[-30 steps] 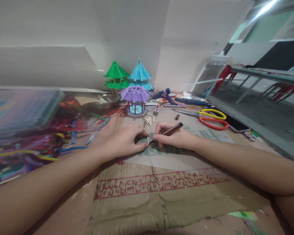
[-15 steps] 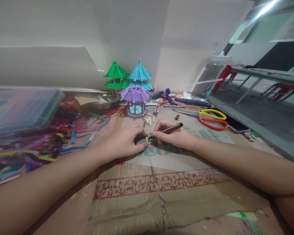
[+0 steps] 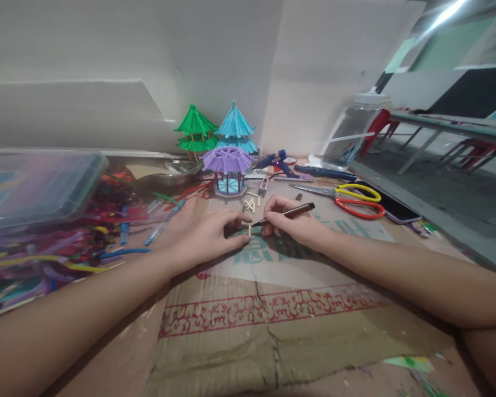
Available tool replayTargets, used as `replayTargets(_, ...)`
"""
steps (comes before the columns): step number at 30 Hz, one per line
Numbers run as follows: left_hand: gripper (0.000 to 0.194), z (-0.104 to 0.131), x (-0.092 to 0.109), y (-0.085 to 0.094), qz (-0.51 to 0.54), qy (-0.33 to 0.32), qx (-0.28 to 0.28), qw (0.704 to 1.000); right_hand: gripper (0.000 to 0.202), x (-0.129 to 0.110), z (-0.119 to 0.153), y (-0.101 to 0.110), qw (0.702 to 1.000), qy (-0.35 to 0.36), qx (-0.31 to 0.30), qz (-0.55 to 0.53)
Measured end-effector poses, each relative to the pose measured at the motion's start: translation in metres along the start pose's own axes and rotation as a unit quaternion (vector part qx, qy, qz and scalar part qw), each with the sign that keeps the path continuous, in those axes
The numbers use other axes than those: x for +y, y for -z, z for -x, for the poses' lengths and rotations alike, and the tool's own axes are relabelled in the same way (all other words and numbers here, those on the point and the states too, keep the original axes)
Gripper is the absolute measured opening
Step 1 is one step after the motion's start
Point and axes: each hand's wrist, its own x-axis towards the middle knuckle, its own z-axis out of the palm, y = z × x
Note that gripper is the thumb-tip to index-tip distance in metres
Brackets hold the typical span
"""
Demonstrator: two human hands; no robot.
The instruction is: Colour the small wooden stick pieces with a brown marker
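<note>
Pinched short stick point(image 3: 249, 230) in left grip point(image 3: 213, 232), brown marker point(image 3: 301, 210) in right grip point(image 3: 291, 225); perhaps risked skewing stick by pressing hard.

Near cardboard point(image 3: 215, 350) is free to cross, but the purple pavilion point(image 3: 227, 160) blocks straight ahead

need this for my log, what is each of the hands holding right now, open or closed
Left hand: closed, pinching a short pale stick.
Right hand: closed, holding a brown pen.
</note>
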Motion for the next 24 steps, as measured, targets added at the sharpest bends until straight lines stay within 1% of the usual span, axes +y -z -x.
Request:
replayTargets(3, 0.038, -0.0009, -0.0012, 0.0000, 0.038, 0.017, -0.008, 0.999, 0.012, -0.0001, -0.0004, -0.0001, 1.000, 0.001, 0.014, 0.007)
replayTargets(7, 0.040, -0.0017, -0.0024, 0.0002, 0.063, 0.016, -0.017, 0.998, 0.013, -0.0009, 0.0002, -0.0012, 1.000, 0.009, 0.009, 0.018)
replayTargets(17, 0.038, -0.0022, -0.0065, -0.0010, 0.029, 0.012, -0.020, 0.999, 0.012, -0.0012, -0.0006, -0.0026, 0.999, 0.002, 0.009, 0.035)
replayTargets(20, 0.037, -0.0017, -0.0062, -0.0013, 0.025, 0.014, -0.017, 0.999, 0.012, -0.0028, 0.0003, -0.0029, 0.999, -0.005, -0.001, 0.037)
replayTargets(22, 0.034, -0.0011, -0.0040, -0.0010, -0.003, 0.005, -0.009, 1.000, 0.013, -0.0036, 0.0008, -0.0029, 0.999, -0.011, -0.007, 0.034)
replayTargets(24, 0.030, -0.0004, -0.0002, -0.0004, -0.057, -0.011, -0.001, 0.998, 0.013, -0.0038, 0.0009, -0.0028, 0.999, -0.013, -0.003, 0.032)
